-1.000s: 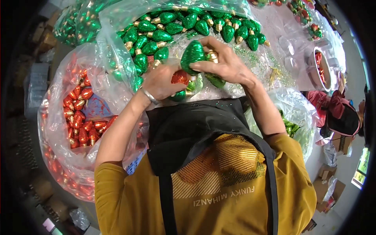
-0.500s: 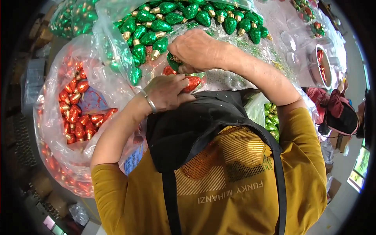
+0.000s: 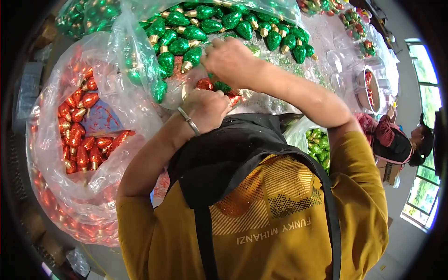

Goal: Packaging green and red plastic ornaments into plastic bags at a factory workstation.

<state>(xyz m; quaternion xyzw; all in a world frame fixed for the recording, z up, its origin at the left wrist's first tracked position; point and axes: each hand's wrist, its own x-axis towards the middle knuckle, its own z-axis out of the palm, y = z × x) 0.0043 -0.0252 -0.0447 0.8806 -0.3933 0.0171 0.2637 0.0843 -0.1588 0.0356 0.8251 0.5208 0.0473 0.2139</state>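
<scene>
My left hand is closed, its fingers curled round what looks like a clear plastic container. Past its fingers show a red glittery bulb ornament with a green bulb beside it. Another red bulb is partly covered by the left fingers. Above these, my right hand is bent downward at the near edge of the green bulb pile. Its fingertips are hidden under the hand, so what they hold, if anything, does not show. The closest loose green bulb lies just left of it.
At left, a large clear bag gapes over red bulbs. Light green bulbs fill a bag right of my apron. A white bowl with red pieces stands at far right, with another person beyond. Glitter covers the table.
My right hand has lifted away from the left hand toward the green pile. A green bulb now shows beside the red one near my left fingers. The whole view has shifted slightly.
</scene>
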